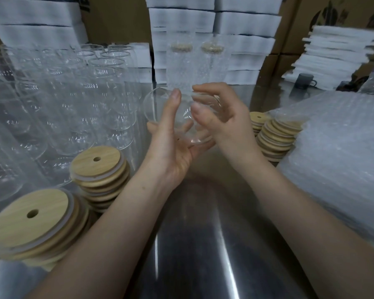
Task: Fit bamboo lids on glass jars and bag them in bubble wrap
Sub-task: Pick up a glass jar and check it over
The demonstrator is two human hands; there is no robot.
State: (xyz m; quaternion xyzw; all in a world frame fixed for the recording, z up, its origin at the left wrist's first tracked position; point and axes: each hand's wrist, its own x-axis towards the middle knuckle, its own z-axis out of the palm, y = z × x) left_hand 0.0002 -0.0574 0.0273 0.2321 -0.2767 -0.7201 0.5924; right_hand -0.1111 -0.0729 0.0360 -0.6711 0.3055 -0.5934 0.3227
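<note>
Jar (183, 123) is lidless and up over the table (192, 234), your left hand (173, 154) cupping it from below and your right hand (227, 124) curled round its side (glass is slippery), so I'd hold the left grip firm while the right fetches a lid (97, 165).

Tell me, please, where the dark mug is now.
In the head view, the dark mug stands far right on the steel table, beside the white foam stack and behind the bubble wrap pile.

Bare left forearm (117, 216), bare right forearm (289, 203)
</note>
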